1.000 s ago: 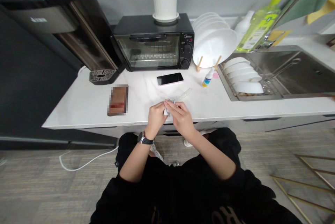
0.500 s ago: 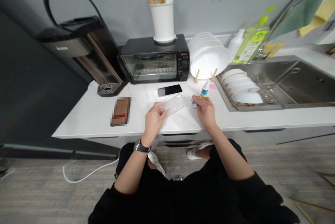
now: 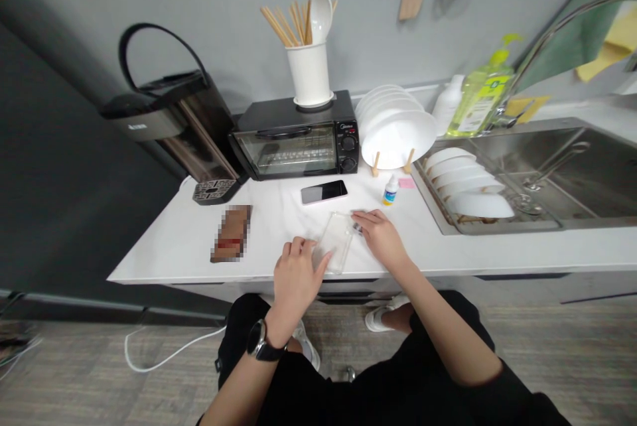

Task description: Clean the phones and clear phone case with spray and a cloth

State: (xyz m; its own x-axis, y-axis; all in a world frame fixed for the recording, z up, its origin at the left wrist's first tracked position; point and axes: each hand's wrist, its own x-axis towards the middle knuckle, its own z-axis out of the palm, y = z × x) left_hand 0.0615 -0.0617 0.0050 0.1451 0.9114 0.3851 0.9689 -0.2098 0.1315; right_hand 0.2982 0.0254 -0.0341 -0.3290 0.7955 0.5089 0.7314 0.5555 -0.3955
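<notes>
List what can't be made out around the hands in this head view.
Small item under the right hand: mostly hidden by its fingers, head view.
Brown packet: pixelated, head view.
Label of the small bottle: too small to read, head view.
Clear plastic piece: edge covered by the left hand, head view.

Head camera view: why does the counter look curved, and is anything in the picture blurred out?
In the head view, wide-angle distortion appears to bow the edge of the white marble-look counter; a pixelated patch hides most of the brown item; the phone screen shows a pale sheen of glare.
</notes>
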